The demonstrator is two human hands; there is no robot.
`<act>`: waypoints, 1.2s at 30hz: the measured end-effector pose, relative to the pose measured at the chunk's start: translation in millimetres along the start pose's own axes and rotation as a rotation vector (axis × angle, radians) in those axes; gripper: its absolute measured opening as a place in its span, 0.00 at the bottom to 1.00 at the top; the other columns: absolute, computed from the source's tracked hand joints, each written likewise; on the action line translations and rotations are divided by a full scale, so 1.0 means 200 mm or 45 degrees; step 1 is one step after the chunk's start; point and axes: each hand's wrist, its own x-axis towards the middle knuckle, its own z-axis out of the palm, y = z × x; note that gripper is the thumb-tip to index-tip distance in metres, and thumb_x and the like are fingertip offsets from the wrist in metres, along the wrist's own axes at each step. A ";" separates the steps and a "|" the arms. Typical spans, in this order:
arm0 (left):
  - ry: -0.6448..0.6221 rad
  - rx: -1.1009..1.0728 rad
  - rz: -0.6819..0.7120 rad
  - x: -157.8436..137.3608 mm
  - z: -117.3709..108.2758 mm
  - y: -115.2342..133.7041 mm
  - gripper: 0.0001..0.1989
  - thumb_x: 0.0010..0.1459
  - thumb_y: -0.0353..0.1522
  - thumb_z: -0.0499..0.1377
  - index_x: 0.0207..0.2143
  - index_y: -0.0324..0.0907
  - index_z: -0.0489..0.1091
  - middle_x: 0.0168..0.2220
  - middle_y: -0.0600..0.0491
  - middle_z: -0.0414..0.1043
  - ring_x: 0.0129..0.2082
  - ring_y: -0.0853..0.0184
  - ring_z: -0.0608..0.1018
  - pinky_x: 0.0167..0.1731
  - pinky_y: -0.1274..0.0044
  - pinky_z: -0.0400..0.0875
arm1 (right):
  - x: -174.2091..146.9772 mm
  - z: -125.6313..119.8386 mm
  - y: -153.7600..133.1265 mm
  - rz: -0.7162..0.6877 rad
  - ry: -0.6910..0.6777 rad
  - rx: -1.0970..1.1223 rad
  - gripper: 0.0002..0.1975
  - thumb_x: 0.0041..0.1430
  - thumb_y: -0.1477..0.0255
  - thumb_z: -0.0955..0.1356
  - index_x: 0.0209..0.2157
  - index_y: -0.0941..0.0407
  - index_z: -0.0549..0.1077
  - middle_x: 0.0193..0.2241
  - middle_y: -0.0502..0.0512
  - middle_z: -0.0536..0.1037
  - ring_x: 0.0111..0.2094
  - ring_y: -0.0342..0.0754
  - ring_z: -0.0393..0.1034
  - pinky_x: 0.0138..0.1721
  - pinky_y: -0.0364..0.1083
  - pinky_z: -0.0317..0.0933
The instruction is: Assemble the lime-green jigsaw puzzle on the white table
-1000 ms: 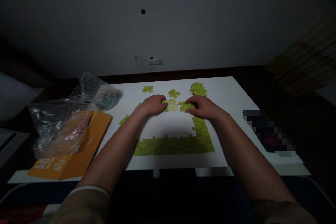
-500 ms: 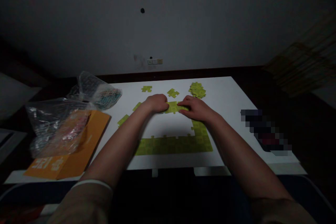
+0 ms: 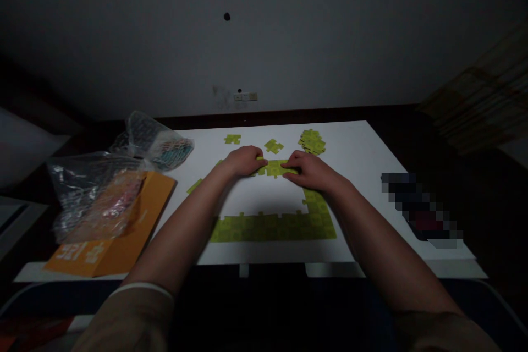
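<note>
A strip of yellow-green jigsaw puzzle pieces (image 3: 275,168) lies between my two hands on the white table. My left hand (image 3: 244,160) is closed, thumb and finger pinching the strip's left end. At its right end my right hand (image 3: 306,169) grips a puzzle piece between thumb and forefinger. Nearer to me, joined pieces form a broad L-shaped border (image 3: 272,228) along the front and right. Beyond my hands are two loose bits of puzzle, one on the left (image 3: 232,139) and one in the middle (image 3: 273,146). My left forearm partly covers other green pieces (image 3: 194,186).
A pile of green pieces (image 3: 312,142) lies at the table's back right. On the left are an orange packet (image 3: 154,198), a clear plastic bag (image 3: 68,192) over it, and another bag with pieces (image 3: 175,153). A blurred-out dark object (image 3: 421,206) sits near the right edge.
The view has shifted slightly. My left thumb and finger now reach further right along the strip, and more of its lower edge shows beside them. My right hand keeps nearly the same place.
</note>
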 end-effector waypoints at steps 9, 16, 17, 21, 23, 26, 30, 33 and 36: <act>0.028 -0.380 0.174 -0.11 0.02 -0.20 0.20 0.73 0.41 0.57 0.48 0.43 0.87 0.48 0.48 0.90 0.47 0.57 0.85 0.54 0.69 0.76 | -0.02 0.00 0.00 -0.020 -0.013 -0.018 0.18 0.72 0.60 0.74 0.59 0.46 0.87 0.48 0.60 0.82 0.46 0.59 0.79 0.51 0.56 0.71; 0.028 -0.414 0.187 -0.17 0.03 -0.18 0.18 0.73 0.36 0.58 0.57 0.47 0.85 0.60 0.48 0.86 0.59 0.58 0.85 0.65 0.68 0.74 | -0.01 0.02 0.01 -0.018 0.004 0.016 0.16 0.71 0.62 0.75 0.56 0.47 0.89 0.46 0.61 0.81 0.47 0.60 0.79 0.52 0.58 0.73; 0.058 -0.414 0.174 -0.18 0.03 -0.18 0.19 0.74 0.36 0.58 0.59 0.47 0.84 0.60 0.48 0.86 0.60 0.57 0.84 0.66 0.67 0.74 | -0.01 0.02 0.02 -0.018 0.010 0.019 0.16 0.70 0.62 0.75 0.55 0.47 0.89 0.46 0.61 0.82 0.47 0.60 0.79 0.52 0.59 0.74; 0.265 -0.408 0.092 -0.25 -0.01 -0.24 0.22 0.76 0.34 0.52 0.63 0.46 0.81 0.63 0.46 0.84 0.64 0.58 0.82 0.68 0.66 0.72 | -0.01 0.03 0.04 -0.025 0.025 0.057 0.15 0.69 0.61 0.76 0.54 0.47 0.89 0.45 0.61 0.83 0.45 0.60 0.80 0.53 0.61 0.75; 0.303 -0.311 0.043 -0.30 -0.02 -0.30 0.24 0.74 0.31 0.52 0.64 0.44 0.80 0.66 0.45 0.82 0.67 0.59 0.80 0.71 0.68 0.69 | -0.01 0.03 0.05 -0.020 0.032 0.078 0.15 0.68 0.61 0.76 0.53 0.47 0.89 0.46 0.61 0.83 0.45 0.61 0.80 0.53 0.62 0.76; 0.250 -0.100 -0.029 -0.38 -0.02 -0.39 0.29 0.65 0.27 0.57 0.67 0.41 0.77 0.70 0.42 0.77 0.71 0.57 0.76 0.75 0.67 0.64 | -0.01 0.03 0.06 -0.013 0.033 0.097 0.16 0.67 0.60 0.76 0.53 0.49 0.90 0.46 0.63 0.83 0.44 0.62 0.81 0.52 0.62 0.76; 0.155 0.083 -0.107 -0.48 0.01 -0.47 0.40 0.61 0.39 0.67 0.74 0.40 0.68 0.77 0.37 0.65 0.76 0.46 0.69 0.76 0.60 0.61 | 0.00 0.03 0.06 -0.008 0.020 0.103 0.17 0.67 0.59 0.76 0.52 0.51 0.90 0.47 0.64 0.84 0.44 0.63 0.81 0.50 0.63 0.77; 0.141 0.114 -0.081 -0.51 0.02 -0.50 0.41 0.63 0.48 0.67 0.73 0.39 0.68 0.77 0.34 0.63 0.76 0.44 0.67 0.76 0.58 0.59 | -0.01 0.02 0.05 -0.005 0.030 0.117 0.17 0.67 0.58 0.76 0.52 0.50 0.90 0.46 0.63 0.84 0.44 0.62 0.81 0.51 0.63 0.77; 0.165 0.081 -0.045 -0.51 0.03 -0.53 0.32 0.66 0.47 0.66 0.66 0.42 0.74 0.72 0.36 0.70 0.74 0.47 0.69 0.75 0.59 0.60 | -0.01 0.02 0.05 -0.002 0.048 0.125 0.17 0.66 0.57 0.76 0.51 0.49 0.90 0.45 0.62 0.84 0.43 0.62 0.82 0.51 0.63 0.77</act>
